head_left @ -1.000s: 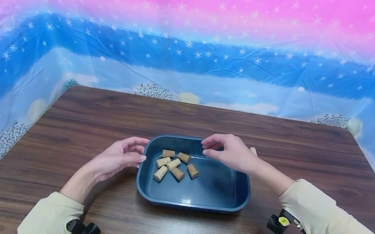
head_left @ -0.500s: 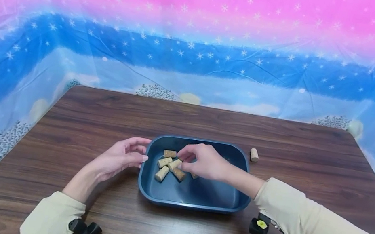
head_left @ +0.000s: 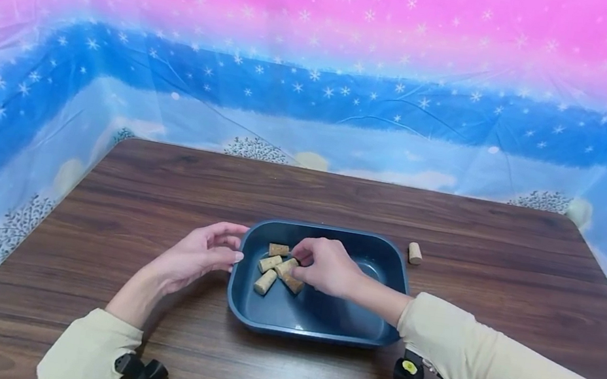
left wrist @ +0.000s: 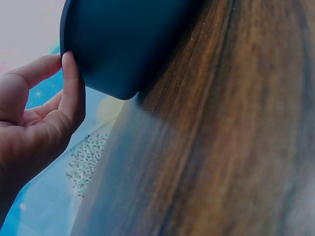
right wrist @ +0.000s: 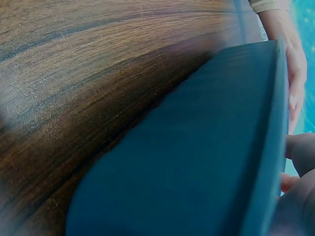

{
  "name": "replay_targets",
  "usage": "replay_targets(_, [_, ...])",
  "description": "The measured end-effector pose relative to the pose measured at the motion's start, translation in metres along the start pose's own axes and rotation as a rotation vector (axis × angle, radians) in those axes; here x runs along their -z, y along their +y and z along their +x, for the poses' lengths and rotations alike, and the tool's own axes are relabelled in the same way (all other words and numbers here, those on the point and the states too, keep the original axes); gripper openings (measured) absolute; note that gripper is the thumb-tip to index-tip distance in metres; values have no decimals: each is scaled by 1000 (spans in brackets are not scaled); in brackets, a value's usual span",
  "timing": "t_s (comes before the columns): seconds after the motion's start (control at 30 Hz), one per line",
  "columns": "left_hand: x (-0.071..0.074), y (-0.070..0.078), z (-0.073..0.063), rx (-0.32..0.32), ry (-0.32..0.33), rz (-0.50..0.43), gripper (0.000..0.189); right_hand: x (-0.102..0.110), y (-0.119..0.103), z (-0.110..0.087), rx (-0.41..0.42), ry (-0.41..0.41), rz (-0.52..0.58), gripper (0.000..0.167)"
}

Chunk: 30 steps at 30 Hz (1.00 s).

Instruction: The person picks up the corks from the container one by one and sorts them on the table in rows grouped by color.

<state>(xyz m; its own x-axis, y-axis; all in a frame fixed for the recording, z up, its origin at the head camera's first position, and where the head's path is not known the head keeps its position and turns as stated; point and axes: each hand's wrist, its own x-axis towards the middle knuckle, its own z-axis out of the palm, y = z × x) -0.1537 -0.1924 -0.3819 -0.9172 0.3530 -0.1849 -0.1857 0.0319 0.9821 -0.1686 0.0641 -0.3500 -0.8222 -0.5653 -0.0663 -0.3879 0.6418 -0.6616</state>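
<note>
I log: left hand pinching tray rim; right hand reaching inside, fingers bent at corks, pinch indiscernible.

Pretty sure this is a little staged filming spot, though I can't tell if it's in a home, an office or a lab. Beyond the left hand and right hand hangs a printed cloth, creases and all, fading from pink to blue to pale, with snowflakes and little trees on it. It runs along both sides of the hands too, so the wood-grain table sits in a kind of fabric booth. Also, black cameras show at both wrists, just behind the hands, dead giveaway tbh.
</note>
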Motion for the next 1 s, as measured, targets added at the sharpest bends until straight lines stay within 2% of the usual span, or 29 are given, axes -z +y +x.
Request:
replay_targets(0.37, [-1,0,0,-1,3,14,56,-13,0,5,-40,58,26,24])
replay_targets(1.0, [0,-1,1,3,-4,0,58,-32,-3,19,-22,126,-69,30])
